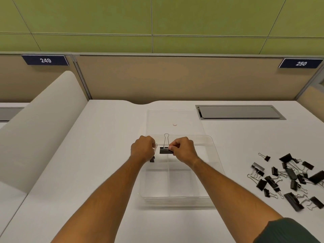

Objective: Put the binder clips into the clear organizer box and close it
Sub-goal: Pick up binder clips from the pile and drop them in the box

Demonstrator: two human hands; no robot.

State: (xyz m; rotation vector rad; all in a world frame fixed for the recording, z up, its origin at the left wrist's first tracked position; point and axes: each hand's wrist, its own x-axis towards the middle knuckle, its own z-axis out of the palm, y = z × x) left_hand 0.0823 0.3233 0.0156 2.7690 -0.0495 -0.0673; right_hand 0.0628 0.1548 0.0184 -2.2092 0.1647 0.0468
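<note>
My right hand (183, 149) fingers pinch a black binder clip (166, 150) over the clear organizer box (177, 179); left hand (142, 148) curled on its edge, loose clip pile (287, 179) right of it.

Right hand (184, 149) pinches a black binder clip (166, 150) over the clear organizer box (177, 172), wire handle upright. Left hand (142, 149) curled at the box's left wall, a smaller clip (152, 159) just below it. Loose clip pile (289, 179) on white desk (96, 155), right. Lid (172, 120) lies behind the box.
</note>
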